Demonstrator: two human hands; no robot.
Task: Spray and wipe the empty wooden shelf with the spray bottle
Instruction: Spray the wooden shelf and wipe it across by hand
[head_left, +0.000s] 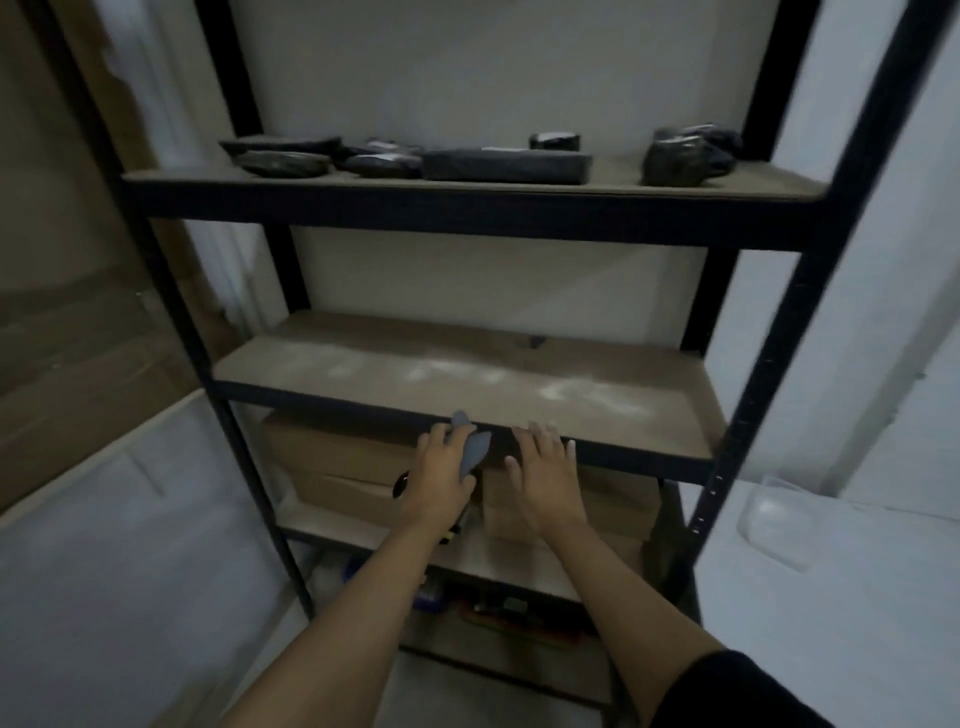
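The empty wooden shelf (395, 364) is the middle board of a black metal rack; pale dusty or wet patches streak its top. My left hand (441, 478) is at the shelf's front edge, closed around a grey cloth (474, 451) that sticks up past my fingers. A dark object with a yellow tip (451, 532) shows under that hand; whether it is the spray bottle is unclear. My right hand (545, 467) is just right of it, fingers spread and resting against the front rail, holding nothing.
The upper shelf (769, 184) carries several dark wrapped packages. Cardboard boxes (332, 452) fill the shelf below the empty one. Black uprights (748, 395) frame both sides. A clear plastic container (779, 525) sits on the floor at right. A brown panel (67, 332) leans at left.
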